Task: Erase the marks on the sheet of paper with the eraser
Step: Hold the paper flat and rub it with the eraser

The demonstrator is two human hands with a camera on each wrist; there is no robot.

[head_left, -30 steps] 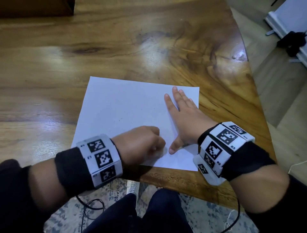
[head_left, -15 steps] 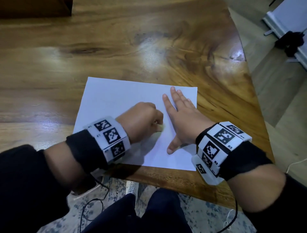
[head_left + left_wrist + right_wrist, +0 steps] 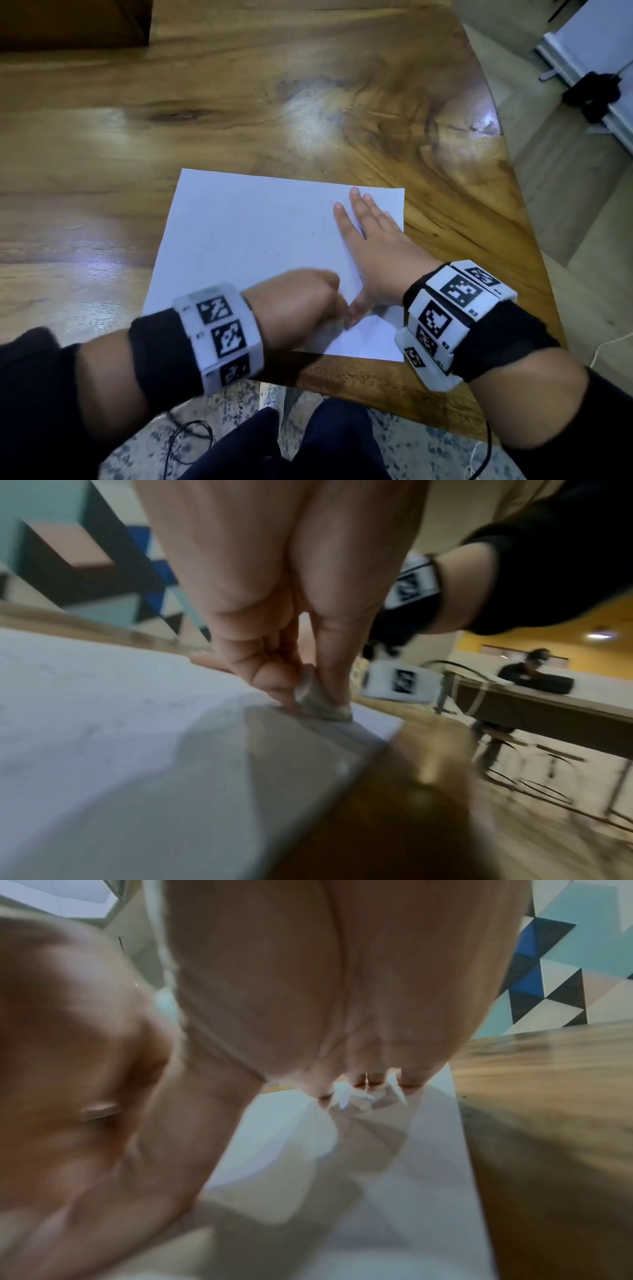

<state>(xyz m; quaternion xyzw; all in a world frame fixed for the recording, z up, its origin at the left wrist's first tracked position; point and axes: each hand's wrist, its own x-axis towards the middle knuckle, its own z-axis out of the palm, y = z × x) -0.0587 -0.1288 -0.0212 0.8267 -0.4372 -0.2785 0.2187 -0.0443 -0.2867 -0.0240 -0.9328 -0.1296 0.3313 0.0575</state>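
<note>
A white sheet of paper (image 3: 246, 240) lies on the wooden table (image 3: 239, 102) near its front edge, with a few faint pencil marks (image 3: 270, 251) around its middle. My left hand (image 3: 294, 305) is curled over the sheet's near right part and pinches a small pale eraser (image 3: 318, 702) between thumb and fingers, pressing it on the paper (image 3: 103, 723). From the head view the eraser is hidden under the fist. My right hand (image 3: 373, 250) lies flat with straight fingers on the sheet's right side (image 3: 428, 1150), holding it down.
The table's curved right edge (image 3: 513, 192) drops to a tiled floor. A white board base with a dark object (image 3: 596, 96) stands far right. Cables (image 3: 185, 442) lie on the rug by my knees. Another table and a seated person (image 3: 527, 672) are off to the side.
My left hand with the eraser slid back toward the sheet's near edge and my right thumb, after being farther up the sheet half a second ago. The right hand stayed flat in place.
</note>
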